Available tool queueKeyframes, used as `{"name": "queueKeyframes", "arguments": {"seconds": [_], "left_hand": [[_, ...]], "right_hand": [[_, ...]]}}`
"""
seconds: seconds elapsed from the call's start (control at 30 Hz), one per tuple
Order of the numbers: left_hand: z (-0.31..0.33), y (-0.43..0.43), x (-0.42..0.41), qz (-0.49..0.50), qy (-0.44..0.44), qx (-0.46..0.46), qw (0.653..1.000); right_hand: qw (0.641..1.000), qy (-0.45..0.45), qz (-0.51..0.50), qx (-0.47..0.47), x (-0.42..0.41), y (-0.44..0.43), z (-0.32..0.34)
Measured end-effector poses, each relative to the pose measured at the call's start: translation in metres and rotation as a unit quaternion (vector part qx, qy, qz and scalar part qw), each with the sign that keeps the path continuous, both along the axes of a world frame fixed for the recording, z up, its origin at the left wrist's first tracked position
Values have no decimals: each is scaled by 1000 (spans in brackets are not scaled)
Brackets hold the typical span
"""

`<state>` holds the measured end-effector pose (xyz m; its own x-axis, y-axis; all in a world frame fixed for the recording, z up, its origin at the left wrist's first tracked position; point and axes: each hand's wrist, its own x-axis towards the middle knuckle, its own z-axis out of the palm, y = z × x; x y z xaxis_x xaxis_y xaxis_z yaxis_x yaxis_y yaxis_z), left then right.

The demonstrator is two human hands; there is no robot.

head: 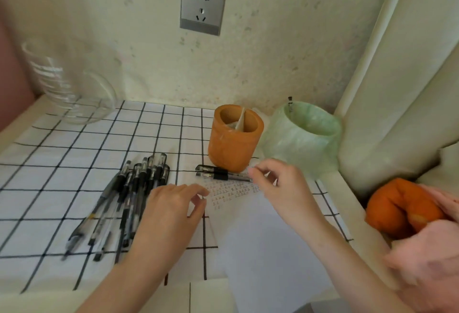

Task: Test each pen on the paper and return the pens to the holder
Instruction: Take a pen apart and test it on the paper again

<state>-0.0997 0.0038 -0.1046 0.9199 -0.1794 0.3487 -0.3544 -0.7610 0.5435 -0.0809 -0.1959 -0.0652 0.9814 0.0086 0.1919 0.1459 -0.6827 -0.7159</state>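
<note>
Roughly 10 pens (129, 196) bundled, 2 pens (218, 173) beside 1 holder (234, 139).

Both forearms and hands (171, 203) are bare, without sleeves, rings or watch.

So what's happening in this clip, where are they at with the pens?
A person is working through pens at a checked tablecloth. The right hand reaches to two pens lying beside the orange holder, fingertips at their ends; whether it grips one is unclear. The left hand rests beside a pile of pens. The paper already carries rows of small test marks. No pens show in the holder.
</note>
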Motion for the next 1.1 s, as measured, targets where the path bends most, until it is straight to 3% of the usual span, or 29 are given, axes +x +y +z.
{"name": "queueKeyframes", "arguments": {"seconds": [0.17, 0.5, 0.83, 0.97, 1.1], "left_hand": [[-17, 5, 2, 49, -2, 70, 996], [-23, 18, 5, 127, -11, 169, 977], [-13, 21, 6, 150, 33, 141, 978], [-11, 24, 7, 136, -40, 160, 977], [-12, 25, 8, 116, -51, 107, 986]], "right_hand": [[995, 65, 70, -28, -8, 17, -33], [990, 85, 114, -10, -1, 29, -46], [989, 89, 117, -5, 0, 30, -41], [989, 88, 116, -3, 0, 30, -40], [990, 80, 115, 5, 1, 29, -43]]}}
